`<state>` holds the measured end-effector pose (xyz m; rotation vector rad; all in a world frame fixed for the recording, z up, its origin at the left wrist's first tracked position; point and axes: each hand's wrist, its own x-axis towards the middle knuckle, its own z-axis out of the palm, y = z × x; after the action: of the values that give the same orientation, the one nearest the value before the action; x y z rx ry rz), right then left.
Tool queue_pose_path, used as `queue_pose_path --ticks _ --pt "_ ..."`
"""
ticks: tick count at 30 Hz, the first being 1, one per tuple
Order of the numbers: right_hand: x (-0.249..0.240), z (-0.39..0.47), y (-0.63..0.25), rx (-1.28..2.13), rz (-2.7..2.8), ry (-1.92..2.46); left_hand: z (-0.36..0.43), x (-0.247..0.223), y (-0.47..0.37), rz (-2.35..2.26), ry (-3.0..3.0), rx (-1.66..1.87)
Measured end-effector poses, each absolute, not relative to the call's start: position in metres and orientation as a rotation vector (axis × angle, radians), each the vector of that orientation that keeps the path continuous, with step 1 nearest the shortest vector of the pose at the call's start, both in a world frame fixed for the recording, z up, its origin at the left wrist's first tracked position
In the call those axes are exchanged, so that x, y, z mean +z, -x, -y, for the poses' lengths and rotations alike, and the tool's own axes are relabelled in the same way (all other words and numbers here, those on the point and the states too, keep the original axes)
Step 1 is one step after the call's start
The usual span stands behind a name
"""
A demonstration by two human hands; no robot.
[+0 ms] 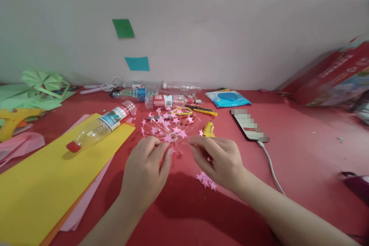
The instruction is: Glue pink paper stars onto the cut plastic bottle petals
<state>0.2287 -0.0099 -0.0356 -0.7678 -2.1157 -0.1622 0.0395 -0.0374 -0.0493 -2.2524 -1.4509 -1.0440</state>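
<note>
A clear plastic piece cut into thin strips [173,136], with several pink paper stars on it, is between my hands near the middle of the red table. My left hand [147,167] pinches its near left side, thumb and fingers together. On the right, my right hand [220,157] has its fingertips closed at the near right side of the same piece; the thin clear plastic is hard to see there. A small pile of pink stars [206,181] lies on the table just below my right hand.
A bottle with a red cap [96,130] lies on yellow paper [54,178] at left. Behind are more bottles [163,101], a yellow cutter [201,110] and a blue packet [227,98]. A yellow glue gun [209,128] and a cabled phone [246,125] are right.
</note>
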Motion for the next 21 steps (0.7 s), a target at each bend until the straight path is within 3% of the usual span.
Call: queue_pose_path --ticks 12,21 --pt "-0.006 0.017 -0.259 -0.359 2.094 0.808 0.039 -0.04 -0.031 1.498 2.151 -1.335" --pt "-0.056 0.012 -0.293 -0.19 2.161 1.003 0.046 -0.039 -0.031 1.618 2.034 -1.667"
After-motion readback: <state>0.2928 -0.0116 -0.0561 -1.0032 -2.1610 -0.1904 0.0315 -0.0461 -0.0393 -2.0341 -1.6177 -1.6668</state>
